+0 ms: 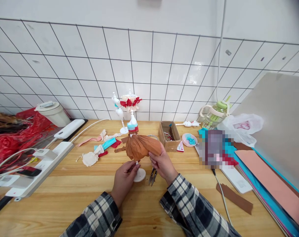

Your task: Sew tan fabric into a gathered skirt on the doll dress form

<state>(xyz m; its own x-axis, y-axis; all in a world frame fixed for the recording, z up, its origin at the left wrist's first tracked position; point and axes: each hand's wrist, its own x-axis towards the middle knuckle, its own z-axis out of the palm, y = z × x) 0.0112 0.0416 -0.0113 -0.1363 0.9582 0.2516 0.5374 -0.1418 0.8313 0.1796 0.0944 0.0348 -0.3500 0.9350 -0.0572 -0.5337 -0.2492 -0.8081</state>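
Note:
A small doll figure with an orange-brown paper skirt stands on a thin post with a round white base on the wooden table. My left hand pinches the post just under the skirt. My right hand grips the right side of the skirt, fingers closed on it. Small snips lie under my right hand, touching the table. Both my sleeves are plaid.
Behind stands a second doll with red bows, beside paper scraps, a small cardboard box and a pink dish. A power strip and red mesh lie left; coloured sheets, a bottle and a plastic bag lie right.

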